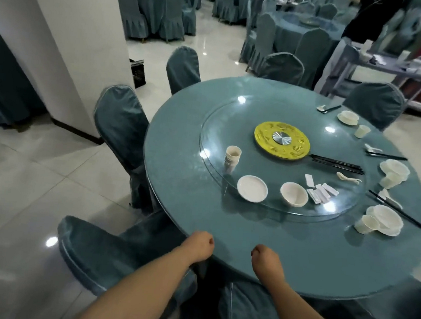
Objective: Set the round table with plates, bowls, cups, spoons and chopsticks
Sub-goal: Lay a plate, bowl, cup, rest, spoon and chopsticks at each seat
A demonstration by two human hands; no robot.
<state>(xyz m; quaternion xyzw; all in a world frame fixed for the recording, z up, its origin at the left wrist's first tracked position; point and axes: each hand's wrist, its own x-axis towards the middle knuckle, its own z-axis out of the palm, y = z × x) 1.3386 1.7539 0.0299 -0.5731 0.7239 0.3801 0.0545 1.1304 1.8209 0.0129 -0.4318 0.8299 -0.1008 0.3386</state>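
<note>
My left hand and my right hand hover at the near edge of the round teal table, fingers curled, holding nothing. On the glass turntable stand a stack of cups, a white plate, a bowl, wrapped spoons, a loose spoon and black chopsticks. Three places are laid along the right rim, each with a plate with a bowl, a cup and chopsticks.
Teal-covered chairs ring the table, one directly below my arms. A white pillar stands at the left. A service cart with a person beside it is at the far right. More covered tables fill the room behind.
</note>
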